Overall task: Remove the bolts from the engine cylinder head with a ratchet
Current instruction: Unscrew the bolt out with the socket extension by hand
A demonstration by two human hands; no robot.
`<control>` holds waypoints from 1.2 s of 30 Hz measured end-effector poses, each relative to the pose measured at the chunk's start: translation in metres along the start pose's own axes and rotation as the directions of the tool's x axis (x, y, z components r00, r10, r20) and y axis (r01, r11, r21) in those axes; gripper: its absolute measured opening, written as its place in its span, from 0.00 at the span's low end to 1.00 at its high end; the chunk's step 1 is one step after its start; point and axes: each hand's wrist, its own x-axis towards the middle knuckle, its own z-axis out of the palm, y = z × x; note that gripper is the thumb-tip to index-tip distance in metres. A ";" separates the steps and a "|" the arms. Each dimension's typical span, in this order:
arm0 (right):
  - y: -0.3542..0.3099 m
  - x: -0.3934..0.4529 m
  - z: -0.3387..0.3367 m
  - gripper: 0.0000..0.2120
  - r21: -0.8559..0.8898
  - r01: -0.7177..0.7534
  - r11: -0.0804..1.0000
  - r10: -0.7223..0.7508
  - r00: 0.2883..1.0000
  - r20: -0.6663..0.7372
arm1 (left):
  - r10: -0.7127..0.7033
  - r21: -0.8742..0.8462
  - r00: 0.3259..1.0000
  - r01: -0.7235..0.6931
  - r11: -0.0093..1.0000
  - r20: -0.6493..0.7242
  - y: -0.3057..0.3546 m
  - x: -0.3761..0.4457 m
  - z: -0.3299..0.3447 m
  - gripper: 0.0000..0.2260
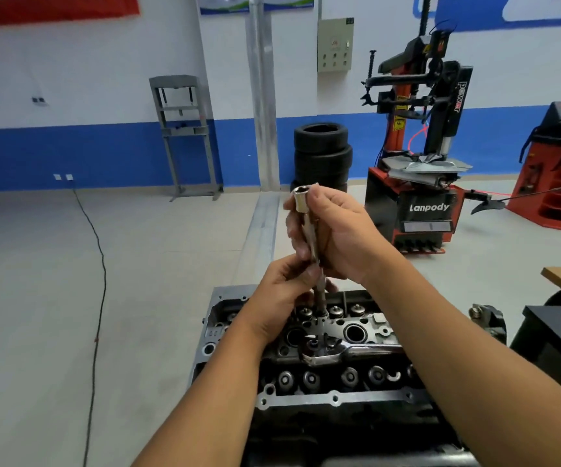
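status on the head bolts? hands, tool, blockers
Both hands gripping socket extension, raised above cylinder head. Ratchet lying on the head, unheld. No obstruction visible.

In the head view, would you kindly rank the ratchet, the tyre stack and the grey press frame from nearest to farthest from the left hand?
From the left hand:
1. Ratchet, lying on the cylinder head just below.
2. Tyre stack, behind, slightly right.
3. Grey press frame, at the far wall, left.

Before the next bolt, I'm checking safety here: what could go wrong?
Both hands, left and right, hold the socket bar above the open head; a slip could drop it into a bore. The ratchet lies loose on the head and might get knocked off.
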 end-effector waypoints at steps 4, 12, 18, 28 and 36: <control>-0.002 -0.009 0.000 0.15 -0.068 0.035 0.997 -0.042 0.994 -0.102 | 0.048 0.085 0.998 -0.044 0.995 -0.040 0.004 0.000 0.006 0.03; 0.006 -0.027 0.010 0.14 -0.105 0.161 0.981 -0.187 0.926 -0.327 | 0.098 0.225 0.990 -0.073 0.972 -0.105 0.009 -0.003 0.015 0.09; 0.007 -0.039 0.008 0.16 -0.211 0.023 0.977 -0.113 0.900 -0.421 | 0.063 0.281 0.993 -0.032 0.959 -0.101 0.009 -0.004 0.015 0.13; 0.042 -0.053 0.011 0.06 -0.266 -0.031 0.963 -0.145 0.773 -0.618 | -0.010 0.325 1.000 0.007 0.946 0.007 0.000 -0.012 0.006 0.13; 0.046 -0.064 0.010 0.03 -0.122 -0.052 0.991 -0.018 0.861 -0.508 | 0.069 0.385 0.978 0.012 0.923 -0.195 -0.003 -0.013 0.008 0.15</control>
